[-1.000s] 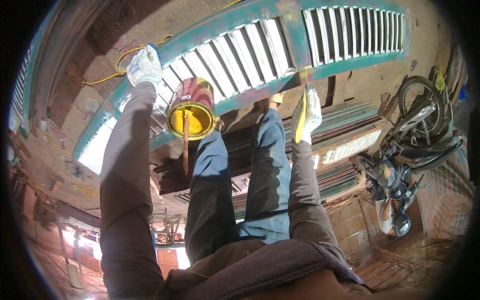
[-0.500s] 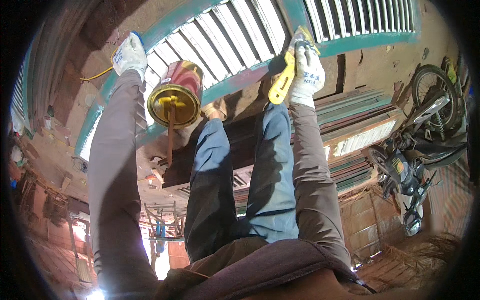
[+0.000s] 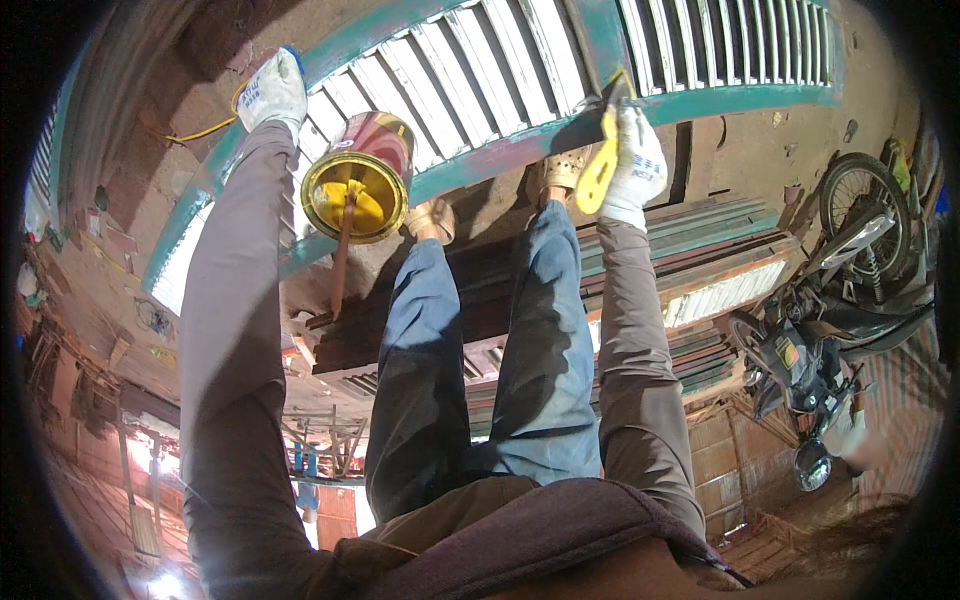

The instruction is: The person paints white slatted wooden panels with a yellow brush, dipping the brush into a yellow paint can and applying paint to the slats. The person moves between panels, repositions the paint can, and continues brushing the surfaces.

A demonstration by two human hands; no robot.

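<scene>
My left hand [image 3: 273, 92], in a white work glove, is curled at the far left by the louvred shutter's teal frame [image 3: 500, 150]. Its fingertips are turned away, so I cannot make out what they hold. In a matching glove, my right hand [image 3: 637, 165] grips a yellow-handled paintbrush [image 3: 598, 178] over the crossbar between two sets of white slats [image 3: 440, 75]. The brush's dark head is partly hidden. Between my arms is an open red paint can [image 3: 375, 140] with yellow paint inside, and a brown stick [image 3: 343, 250] leans out of it.
My sandalled feet [image 3: 562, 170] are just on the near side of the shutter. Stacked shutters and boards [image 3: 690, 235] lie beside my legs. A motorbike [image 3: 820, 335] stands at the right. Yellow cord [image 3: 190, 137] runs along the ground by my left hand.
My right hand has shifted slightly right with the paintbrush, turning it so the handle shows narrower. My left hand sits a little farther right and up. My view has shifted slightly.
</scene>
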